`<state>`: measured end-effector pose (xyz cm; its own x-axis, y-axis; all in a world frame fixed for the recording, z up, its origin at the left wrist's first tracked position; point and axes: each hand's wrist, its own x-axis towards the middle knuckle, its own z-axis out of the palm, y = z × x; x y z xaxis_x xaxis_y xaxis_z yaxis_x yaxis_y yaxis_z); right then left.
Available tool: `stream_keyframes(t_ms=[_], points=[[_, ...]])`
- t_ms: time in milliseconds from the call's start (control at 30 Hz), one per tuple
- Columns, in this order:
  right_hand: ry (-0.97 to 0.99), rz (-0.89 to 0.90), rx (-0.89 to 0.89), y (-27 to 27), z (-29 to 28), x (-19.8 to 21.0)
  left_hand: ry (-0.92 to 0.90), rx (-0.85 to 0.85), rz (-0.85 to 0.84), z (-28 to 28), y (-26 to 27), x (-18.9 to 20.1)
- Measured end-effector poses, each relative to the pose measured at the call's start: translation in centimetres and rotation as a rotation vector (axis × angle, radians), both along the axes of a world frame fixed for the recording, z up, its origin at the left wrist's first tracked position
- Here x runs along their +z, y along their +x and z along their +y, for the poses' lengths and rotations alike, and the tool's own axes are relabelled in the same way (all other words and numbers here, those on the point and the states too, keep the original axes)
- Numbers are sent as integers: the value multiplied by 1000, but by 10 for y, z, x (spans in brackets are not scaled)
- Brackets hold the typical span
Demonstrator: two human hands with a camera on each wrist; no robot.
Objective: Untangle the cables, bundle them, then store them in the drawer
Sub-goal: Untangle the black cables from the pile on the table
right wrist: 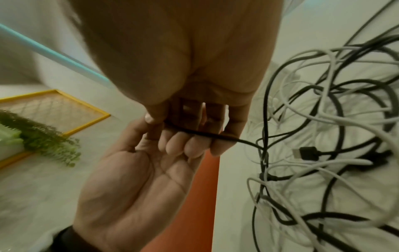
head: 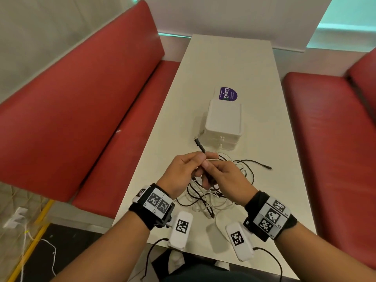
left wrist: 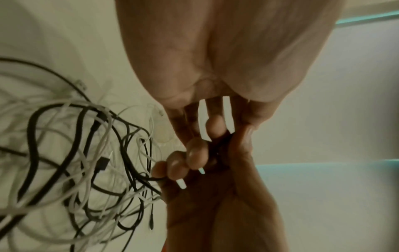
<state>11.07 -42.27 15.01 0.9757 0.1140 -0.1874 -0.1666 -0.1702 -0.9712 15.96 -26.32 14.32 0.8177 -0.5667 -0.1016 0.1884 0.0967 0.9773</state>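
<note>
Both hands are working one thin black cable (head: 200, 146) above the tangle.

The left hand (head: 183, 171) and right hand (head: 221, 176) are both pinching it with curled fingers, its plug end poking out beyond them. Beneath the hands, the heap of black and white cables (head: 205, 198) is lying partly hidden. Just past them, the small white plastic drawer box (head: 223, 123) is sitting, its front hard to make out.

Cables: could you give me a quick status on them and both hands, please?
Left hand and right hand both pinch one black cable, plug end up. Tangle of black and white cables unsorted on table. Drawer box beyond, unobstructed.
</note>
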Motion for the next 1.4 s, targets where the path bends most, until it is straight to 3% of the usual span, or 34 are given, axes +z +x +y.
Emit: stream_keyframes(t_ms=[100, 200, 267, 333, 433, 533, 633, 700, 767, 833, 900, 1033, 1100, 1267, 1400], points=[[-8, 47, -12, -1, -2, -8, -3, 110, 33, -7, 0, -1], [-149, 14, 64, 1, -5, -22, -204, 231, 162, -11, 3, 8], [-262, 13, 138, 4, -8, -29, -194, 246, 148, -10, 8, 11], [-370, -10, 152, 9, -8, -30, 33, 232, -10, -5, 12, 6], [-555, -182, 104, 20, -11, -26, 429, 215, -291, 5, 21, 1], [-824, -272, 185, 32, -14, -26, 554, 276, -429, 12, 30, 18], [-702, -64, 194, 37, -13, -35, 428, 238, -417, 12, 30, 42], [-649, -51, 153, 40, -10, -35, 621, 129, -525, 10, 25, 43], [-638, -198, 26, 42, -13, -27, 911, 31, -653, 12, 20, 31], [-664, -470, -103, 41, -16, -17, 1028, -27, -712, 13, 15, 15], [-712, -643, -151, 36, -12, -13, 918, 15, -641, 14, 16, 14], [-465, -410, -108, 31, -15, -34, 469, 52, -385, 16, 19, 27], [-465, -295, -22, 31, -20, -48, 292, 51, -302, 19, 20, 29], [-561, -132, 25, 39, -20, -50, 361, 205, -272, 24, 22, 15], [-337, -149, -118, 35, -23, -26, 583, 259, -298, 34, 27, -2]])
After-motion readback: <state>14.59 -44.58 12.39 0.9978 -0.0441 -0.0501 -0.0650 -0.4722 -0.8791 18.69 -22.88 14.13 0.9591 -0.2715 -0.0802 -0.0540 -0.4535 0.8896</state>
